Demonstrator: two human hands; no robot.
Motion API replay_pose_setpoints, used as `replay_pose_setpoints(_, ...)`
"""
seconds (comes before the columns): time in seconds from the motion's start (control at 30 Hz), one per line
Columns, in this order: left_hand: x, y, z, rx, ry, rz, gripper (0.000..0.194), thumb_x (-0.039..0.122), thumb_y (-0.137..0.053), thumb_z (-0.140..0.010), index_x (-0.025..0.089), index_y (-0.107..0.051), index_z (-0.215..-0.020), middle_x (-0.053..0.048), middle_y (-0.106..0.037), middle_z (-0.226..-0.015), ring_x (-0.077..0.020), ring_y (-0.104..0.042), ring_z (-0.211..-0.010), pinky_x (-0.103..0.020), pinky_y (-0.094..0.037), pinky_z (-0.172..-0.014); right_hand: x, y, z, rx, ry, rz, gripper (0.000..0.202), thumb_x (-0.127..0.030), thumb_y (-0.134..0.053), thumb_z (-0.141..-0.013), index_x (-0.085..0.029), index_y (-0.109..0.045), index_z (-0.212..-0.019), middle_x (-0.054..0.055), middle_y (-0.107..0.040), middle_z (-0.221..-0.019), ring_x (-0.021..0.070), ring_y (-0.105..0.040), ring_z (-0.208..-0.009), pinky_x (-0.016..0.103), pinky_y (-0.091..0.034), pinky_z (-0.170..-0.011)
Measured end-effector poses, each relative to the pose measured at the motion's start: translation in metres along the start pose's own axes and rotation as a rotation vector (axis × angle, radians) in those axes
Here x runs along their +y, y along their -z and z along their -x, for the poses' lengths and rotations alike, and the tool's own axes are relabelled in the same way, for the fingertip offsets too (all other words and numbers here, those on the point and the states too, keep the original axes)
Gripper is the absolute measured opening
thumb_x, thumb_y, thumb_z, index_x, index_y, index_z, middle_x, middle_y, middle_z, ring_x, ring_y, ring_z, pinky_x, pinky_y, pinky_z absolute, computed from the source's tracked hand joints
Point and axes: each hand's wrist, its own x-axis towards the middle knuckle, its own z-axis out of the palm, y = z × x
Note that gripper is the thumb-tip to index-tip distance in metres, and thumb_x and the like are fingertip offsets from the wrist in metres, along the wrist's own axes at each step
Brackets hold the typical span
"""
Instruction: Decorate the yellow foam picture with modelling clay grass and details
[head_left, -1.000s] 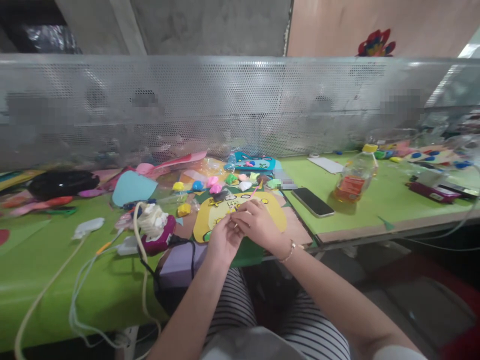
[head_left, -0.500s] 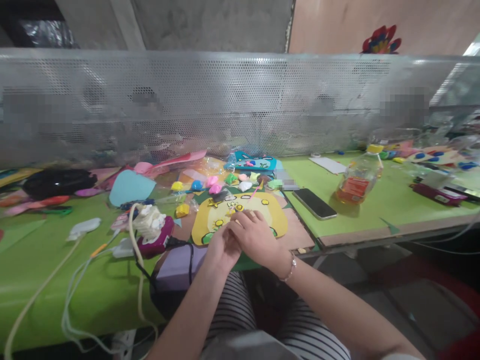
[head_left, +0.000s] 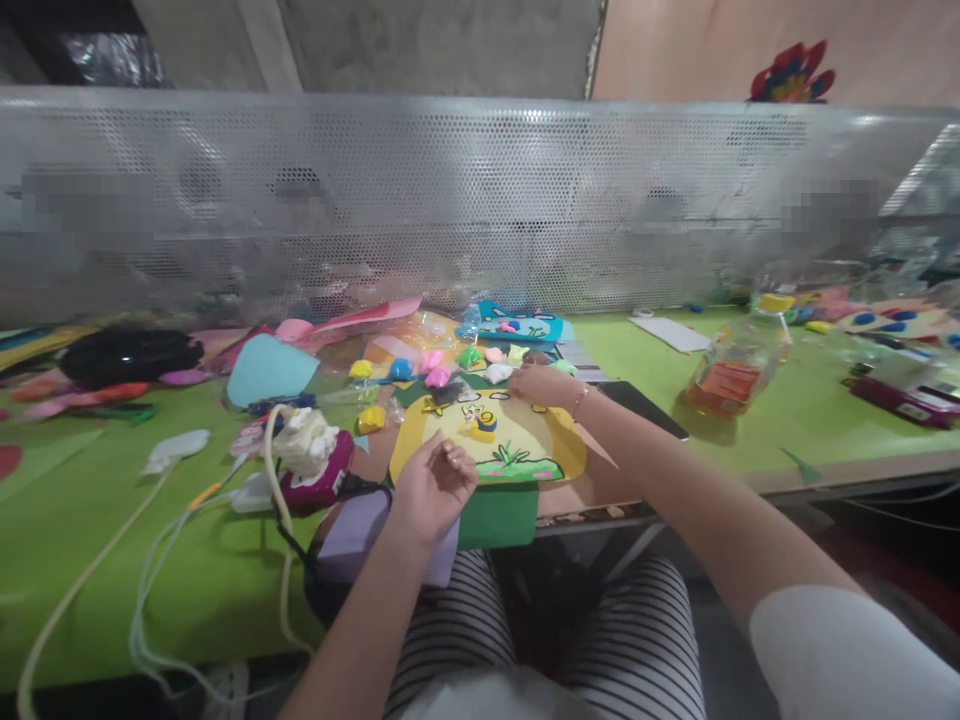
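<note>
A yellow-bordered picture board (head_left: 570, 430) lies on the table, with a snail figure (head_left: 480, 422) in blue and yellow and green grass along its lower edge. Over the board's lower left, my left hand (head_left: 436, 485) is palm up with its fingers curled; whatever they may hold is too small to make out. My right hand (head_left: 546, 388) reaches to the board's top edge, beside a white clay lump (head_left: 498, 373) and a brown one. Its fingertips point down and are blurred, so what they touch is unclear. Pink clay (head_left: 437, 377) and green clay (head_left: 470, 357) sit nearby.
A black phone (head_left: 645, 408) lies right of the board, beyond it a bottle (head_left: 731, 370) of orange liquid. At left are a magenta power strip (head_left: 319, 480), cables and a light-blue sheet (head_left: 271, 370). A perforated metal screen (head_left: 450, 200) stands behind the table.
My hands were together over the board and have parted. The right one has moved forward to the clay lumps; the left stays low over the board, uncovering the snail and grass.
</note>
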Motion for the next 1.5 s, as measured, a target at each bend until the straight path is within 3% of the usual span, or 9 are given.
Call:
replay_pose_setpoints(0.2,0.012,0.000,-0.003,-0.004,0.016,-0.143,0.034,0.017,-0.040,-0.095,0.013,-0.047,-0.061,0.003,-0.040,-0.057,-0.0044,-0.045,-0.049,-0.014,-0.043,-0.047,0.000,0.007,-0.001,0.030,-0.028,-0.137,0.016,0.000,-0.055,-0.075,-0.015,-0.062,-0.072,0.010,-0.068,-0.084,0.0205,-0.063,-0.080,0.030,-0.042,-0.071)
replay_pose_setpoints(0.33,0.016,0.001,-0.011,0.015,-0.085,-0.330,0.022,0.010,-0.042,-0.091,0.010,-0.059,-0.076,0.001,-0.046,-0.062,-0.0045,-0.048,-0.053,-0.014,-0.045,-0.052,-0.010,0.028,0.026,0.230,-0.124,-0.288,0.017,-0.003,-0.049,-0.076,-0.016,-0.058,-0.080,0.009,-0.065,-0.087,0.0198,-0.061,-0.083,0.032,-0.045,-0.074)
replay_pose_setpoints(0.43,0.014,0.003,-0.014,-0.008,-0.190,-0.541,0.016,0.016,-0.052,-0.086,0.012,-0.060,-0.073,0.003,-0.042,-0.057,-0.0054,-0.042,-0.048,-0.015,-0.038,-0.047,-0.039,0.035,0.061,0.389,-0.227,-0.439,0.017,-0.011,-0.038,-0.084,-0.018,-0.053,-0.086,0.005,-0.061,-0.083,0.0160,-0.061,-0.076,0.031,-0.049,-0.069)
replay_pose_setpoints(0.47,0.012,0.004,-0.015,-0.021,-0.228,-0.630,0.017,0.020,-0.056,-0.083,0.013,-0.059,-0.067,0.004,-0.040,-0.055,-0.0057,-0.038,-0.046,-0.016,-0.034,-0.045,-0.052,0.034,0.074,0.439,-0.255,-0.542,0.019,-0.014,-0.033,-0.088,-0.019,-0.051,-0.088,0.003,-0.060,-0.078,0.0137,-0.062,-0.072,0.029,-0.051,-0.068)
replay_pose_setpoints(0.57,0.003,0.005,-0.018,-0.050,-0.364,-0.943,0.027,0.025,-0.068,-0.073,0.018,-0.052,-0.052,0.005,-0.037,-0.049,-0.0082,-0.032,-0.046,-0.021,-0.027,-0.046,-0.091,0.026,0.102,0.631,-0.439,-1.312,0.015,-0.029,-0.045,-0.087,-0.020,-0.051,-0.078,0.000,-0.059,-0.072,0.0135,-0.064,-0.067,0.031,-0.054,-0.068)
replay_pose_setpoints(0.63,-0.004,0.004,-0.022,-0.054,-0.460,-1.156,0.032,0.023,-0.072,-0.068,0.020,-0.049,-0.046,0.004,-0.039,-0.047,-0.0109,-0.033,-0.049,-0.024,-0.026,-0.050,-0.111,0.018,0.110,0.658,-0.547,-1.465,0.016,-0.033,-0.053,-0.082,-0.020,-0.054,-0.075,0.000,-0.060,-0.070,0.0137,-0.064,-0.067,0.030,-0.055,-0.068)
replay_pose_setpoints(0.93,-0.021,0.016,-0.032,-0.023,-0.700,-1.720,0.024,0.019,-0.073,-0.066,0.023,-0.051,-0.060,0.002,-0.050,-0.057,-0.0188,-0.049,-0.061,-0.027,-0.033,-0.062,-0.146,-0.008,0.119,0.757,-0.681,-1.212,0.009,-0.026,-0.056,-0.078,-0.019,-0.062,-0.080,0.005,-0.066,-0.080,0.0194,-0.066,-0.075,0.033,-0.055,-0.068)
replay_pose_setpoints(1.2,-0.027,0.017,-0.030,-0.006,-0.725,-1.875,0.008,0.021,-0.068,-0.072,0.024,-0.062,-0.074,-0.004,-0.062,-0.070,-0.0241,-0.058,-0.072,-0.028,-0.036,-0.064,-0.141,-0.007,0.116,0.679,-0.750,-1.346,0.013,-0.034,-0.057,-0.075,-0.021,-0.056,-0.077,0.003,-0.065,-0.071,0.0195,-0.068,-0.068,0.034,-0.057,-0.065)
replay_pose_setpoints(1.5,-0.028,0.018,-0.030,0.000,-0.732,-1.968,0.006,0.021,-0.066,-0.074,0.024,-0.065,-0.079,-0.005,-0.066,-0.076,-0.0241,-0.060,-0.072,-0.027,-0.034,-0.060,-0.139,-0.008,0.114,0.636,-0.756,-1.392,0.013,-0.033,-0.058,-0.074,-0.021,-0.057,-0.077,0.004,-0.065,-0.074,0.0198,-0.068,-0.070,0.035,-0.057,-0.066)
